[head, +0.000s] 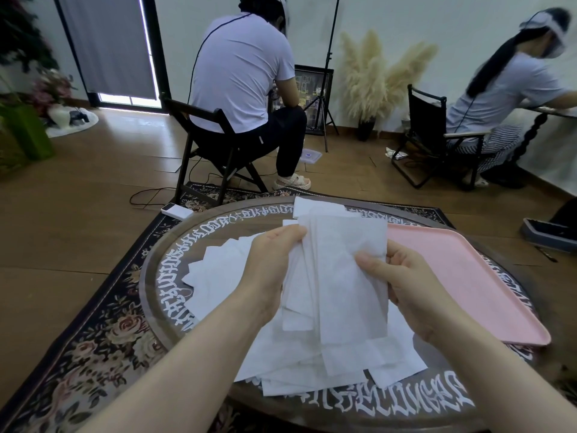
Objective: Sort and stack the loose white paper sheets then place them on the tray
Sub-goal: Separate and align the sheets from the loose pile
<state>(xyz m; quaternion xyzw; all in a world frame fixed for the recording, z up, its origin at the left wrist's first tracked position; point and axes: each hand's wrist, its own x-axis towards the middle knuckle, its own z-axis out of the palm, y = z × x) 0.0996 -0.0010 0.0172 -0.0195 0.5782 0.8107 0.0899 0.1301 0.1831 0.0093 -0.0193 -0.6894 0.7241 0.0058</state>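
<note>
Head view, both hands (pixel 337 276) gripping sheets (pixel 346 276), tray (pixel 487 285) bare alongside

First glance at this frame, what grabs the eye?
Dead centre, the left hand and right hand grip a bunch of white paper sheets above a messy pile of sheets on a round table ringed with white lettering. A pink tray with nothing on it sits on the table's right side. Behind, two seated people face away.
</note>
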